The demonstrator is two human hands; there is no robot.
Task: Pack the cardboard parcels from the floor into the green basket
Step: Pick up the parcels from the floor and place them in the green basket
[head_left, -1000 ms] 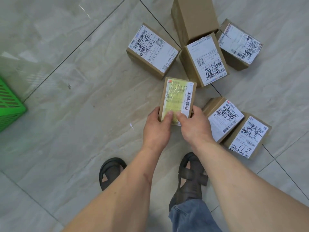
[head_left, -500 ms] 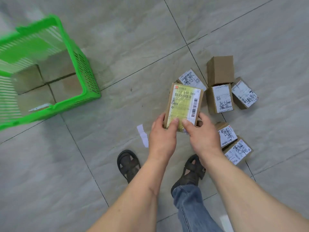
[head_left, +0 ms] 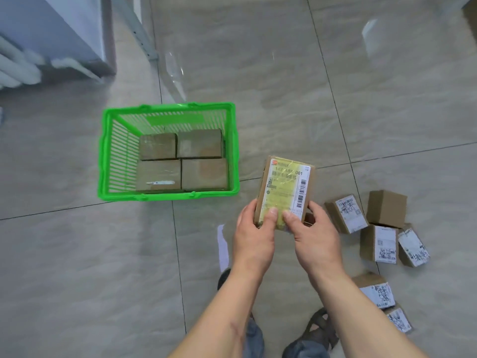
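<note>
Parcel, yellow-labelled (head_left: 285, 191): I hold it label-up above the floor (head_left: 77, 267), my left hand (head_left: 254, 235) and right hand (head_left: 313, 233) both clamped on its near end, thumbs on top. Loose parcels (head_left: 379, 228): six or so, on the floor to my right. Green basket (head_left: 167, 197): further out and left, four boxes (head_left: 182, 161) filling its base (a second layer seems due). I'd carry level, lower flat onto them.
</note>
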